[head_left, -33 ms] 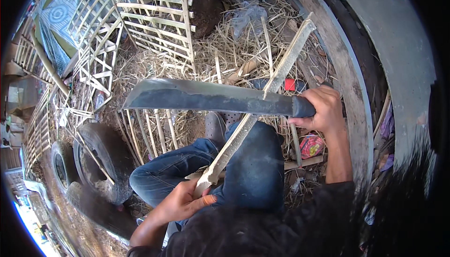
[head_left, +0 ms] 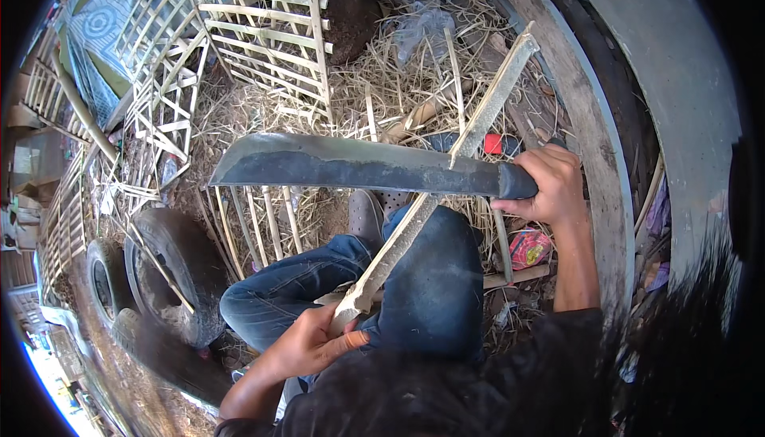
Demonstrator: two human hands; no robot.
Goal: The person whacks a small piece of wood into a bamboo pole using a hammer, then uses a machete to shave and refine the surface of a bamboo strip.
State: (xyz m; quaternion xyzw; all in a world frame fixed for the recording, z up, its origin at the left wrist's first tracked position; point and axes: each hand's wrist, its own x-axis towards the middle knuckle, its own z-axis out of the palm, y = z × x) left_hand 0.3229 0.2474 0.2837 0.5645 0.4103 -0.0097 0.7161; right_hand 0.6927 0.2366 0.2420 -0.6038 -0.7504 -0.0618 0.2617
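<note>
In my right hand (head_left: 551, 184) is the dark handle of a machete (head_left: 343, 164), the fingers wrapped round it. Its long, wide blade points left, nearly level across the view. A split bamboo strip (head_left: 390, 255) slants from my lap up toward the far right. The blade lies across this strip's middle, covering part of it; whether it cuts in cannot be seen. My left hand (head_left: 312, 343) grips the strip's near end, close to my body. An orange band circles one finger of that hand. Below the strip are my legs in jeans (head_left: 434, 286).
Slatted bamboo frames (head_left: 263, 19) stand at the far left. Old tyres (head_left: 171, 278) lie to the left. Shavings (head_left: 358, 90) and thin strips litter the ground ahead. A long plank (head_left: 594, 118) curves along the right, near a red packet (head_left: 529, 247).
</note>
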